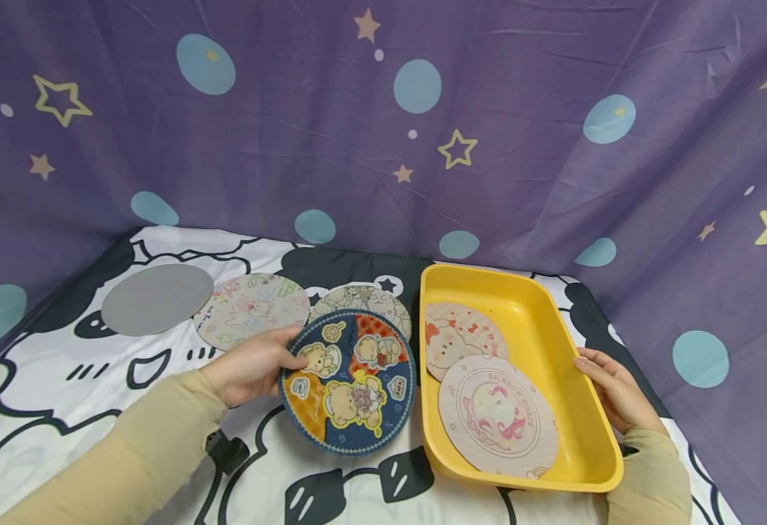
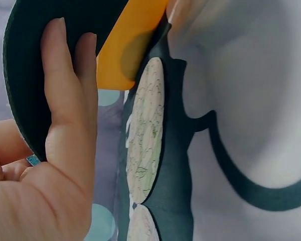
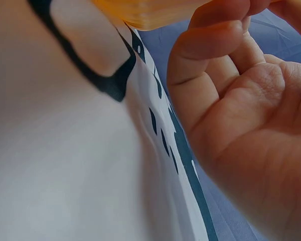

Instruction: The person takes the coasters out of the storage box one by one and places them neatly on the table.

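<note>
While the left hand (image 1: 255, 368) pinches the blue disc (image 1: 348, 383) at its left edge, thumb on the printed face and fingers along the dark underside, the right hand (image 1: 623, 397) grips the right wall of the yellow tray (image 1: 554, 357), thumb over the rim and the other fingers curled on the outer side. The blue disc, printed with bears on blue, red and orange, is held above the tabletop (image 1: 82, 401), just left of the tray, and in the head view it hides part of the cream disc (image 1: 362, 299) behind it.

The tray takes up the right part of the tabletop, its far end by the far edge. Inside, the unicorn disc (image 1: 498, 415) lies toward the near left corner, overlapping the pink bear disc (image 1: 465, 339), which sits along the left wall.

Near the tabletop's far left corner lies the grey disc (image 1: 157, 300); next along the far edge come the pastel disc (image 1: 252, 310), then the cream one, touching it. A purple curtain (image 1: 318, 131) hangs behind.
</note>
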A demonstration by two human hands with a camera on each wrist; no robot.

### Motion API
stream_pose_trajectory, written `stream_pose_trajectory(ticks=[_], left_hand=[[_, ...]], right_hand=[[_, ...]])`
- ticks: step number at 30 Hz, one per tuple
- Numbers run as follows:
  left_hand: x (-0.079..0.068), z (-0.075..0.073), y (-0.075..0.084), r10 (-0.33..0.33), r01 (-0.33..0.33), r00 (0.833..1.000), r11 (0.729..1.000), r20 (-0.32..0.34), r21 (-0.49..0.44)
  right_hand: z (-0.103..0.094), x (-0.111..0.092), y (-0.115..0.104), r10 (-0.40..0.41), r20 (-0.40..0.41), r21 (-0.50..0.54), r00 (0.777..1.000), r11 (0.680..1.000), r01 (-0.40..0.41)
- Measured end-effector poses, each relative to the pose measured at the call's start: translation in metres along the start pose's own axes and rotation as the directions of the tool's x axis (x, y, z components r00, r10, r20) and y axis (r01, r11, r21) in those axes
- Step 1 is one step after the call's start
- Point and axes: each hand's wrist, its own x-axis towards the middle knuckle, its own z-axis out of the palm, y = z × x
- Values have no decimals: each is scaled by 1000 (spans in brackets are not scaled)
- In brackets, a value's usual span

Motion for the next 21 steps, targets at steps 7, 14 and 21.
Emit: stream_pose_trajectory(ticks=[7, 14, 21], left_hand=[[5, 4, -8, -31, 30, 999, 999, 19, 25], [8, 11, -10, -73, 72, 997, 996, 9, 57], [12, 14, -15, -113, 112, 994, 991, 11, 74]], right_hand=[[0, 0, -1, 6, -2, -3, 1000, 1000, -6], [0, 0, -1, 5, -1, 1, 1000, 1000, -5], [0, 0, -1, 4, 0, -1, 1000, 1000, -4]])
